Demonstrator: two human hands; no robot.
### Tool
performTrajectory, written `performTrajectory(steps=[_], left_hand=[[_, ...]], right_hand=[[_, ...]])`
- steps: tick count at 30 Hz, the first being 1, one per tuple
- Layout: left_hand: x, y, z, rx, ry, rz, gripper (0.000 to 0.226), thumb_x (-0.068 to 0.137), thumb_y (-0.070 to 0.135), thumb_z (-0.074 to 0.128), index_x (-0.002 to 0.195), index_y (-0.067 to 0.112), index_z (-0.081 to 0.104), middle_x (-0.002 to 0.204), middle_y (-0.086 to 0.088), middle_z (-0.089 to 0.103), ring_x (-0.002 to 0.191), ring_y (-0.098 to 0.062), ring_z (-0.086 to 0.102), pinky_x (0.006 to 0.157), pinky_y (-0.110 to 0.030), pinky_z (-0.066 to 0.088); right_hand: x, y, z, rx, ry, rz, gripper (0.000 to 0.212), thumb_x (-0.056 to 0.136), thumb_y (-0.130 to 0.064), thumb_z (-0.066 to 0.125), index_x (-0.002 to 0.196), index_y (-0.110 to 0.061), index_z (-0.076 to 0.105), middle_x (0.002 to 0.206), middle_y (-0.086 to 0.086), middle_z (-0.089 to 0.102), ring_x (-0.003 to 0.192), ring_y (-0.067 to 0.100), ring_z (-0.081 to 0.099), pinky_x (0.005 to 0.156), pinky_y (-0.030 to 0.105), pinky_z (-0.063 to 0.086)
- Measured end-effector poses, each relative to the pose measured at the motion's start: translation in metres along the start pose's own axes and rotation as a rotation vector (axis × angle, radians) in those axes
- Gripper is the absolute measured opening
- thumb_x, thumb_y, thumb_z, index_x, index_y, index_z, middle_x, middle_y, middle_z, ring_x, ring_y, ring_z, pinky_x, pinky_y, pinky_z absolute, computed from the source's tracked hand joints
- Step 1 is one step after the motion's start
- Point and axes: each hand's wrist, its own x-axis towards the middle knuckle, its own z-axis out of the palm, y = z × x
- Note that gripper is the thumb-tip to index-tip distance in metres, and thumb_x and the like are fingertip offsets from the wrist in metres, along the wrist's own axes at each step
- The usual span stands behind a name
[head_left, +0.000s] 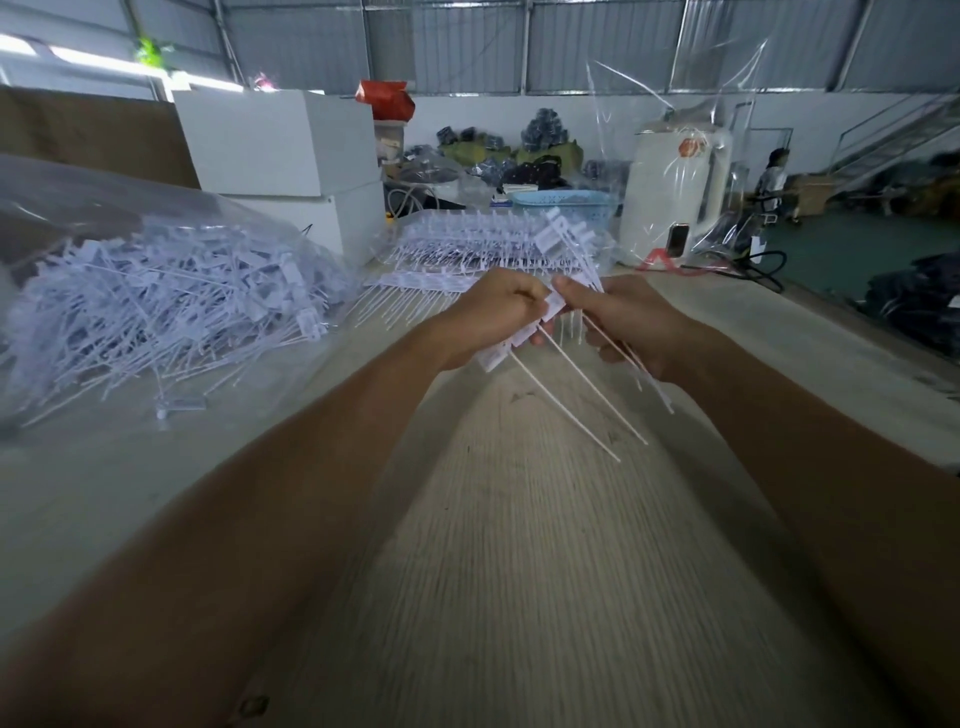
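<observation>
Both my hands are raised over the wooden table (545, 545) and grip a strip of white plastic tag ties (524, 338). My left hand (483, 317) curls round the strip's flat tag heads. My right hand (634, 322) grips the other part, and several long thin tails (587, 410) hang down and to the right from between the hands. The image is motion-blurred, so the exact finger positions are unclear.
A clear bag heaped with loose white ties (156, 312) lies at the left. Stacked rows of joined tie strips (488, 244) lie behind my hands. White boxes (280, 150), a blue basket (566, 200), a white appliance (675, 192) and clear plastic film stand further back.
</observation>
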Motion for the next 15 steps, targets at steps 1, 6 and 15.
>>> performTrajectory(steps=[1, 6, 15], left_hand=[[-0.0004, 0.0003, 0.0002, -0.027, 0.01, 0.009, 0.012, 0.099, 0.005, 0.058, 0.095, 0.006, 0.069, 0.092, -0.016, 0.073, 0.071, -0.018, 0.071, 0.073, -0.036, 0.058], [-0.002, 0.0004, 0.0002, -0.081, 0.081, 0.01, 0.024, 0.09, 0.01, 0.074, 0.104, 0.003, 0.056, 0.097, -0.018, 0.068, 0.08, -0.026, 0.074, 0.08, -0.039, 0.059], [-0.0024, -0.0006, 0.0066, 0.014, 0.039, -0.073, 0.044, 0.107, 0.038, 0.045, 0.078, 0.011, 0.066, 0.069, -0.004, 0.07, 0.065, -0.014, 0.065, 0.054, -0.019, 0.048]], right_hand=[[-0.0002, 0.0013, -0.0027, 0.028, -0.04, 0.02, 0.034, 0.086, -0.052, 0.074, 0.075, -0.021, 0.067, 0.054, -0.005, 0.039, 0.047, 0.011, 0.035, 0.046, 0.022, 0.027], [-0.0009, 0.0069, -0.008, 0.103, -0.175, 0.041, 0.029, 0.08, -0.045, 0.083, 0.074, -0.025, 0.063, 0.059, -0.005, 0.031, 0.049, 0.01, 0.026, 0.042, 0.022, 0.022], [0.0025, 0.0072, -0.0105, 0.194, -0.081, -0.016, 0.016, 0.091, -0.024, 0.075, 0.081, -0.021, 0.062, 0.059, -0.008, 0.038, 0.048, 0.007, 0.032, 0.041, 0.021, 0.028]])
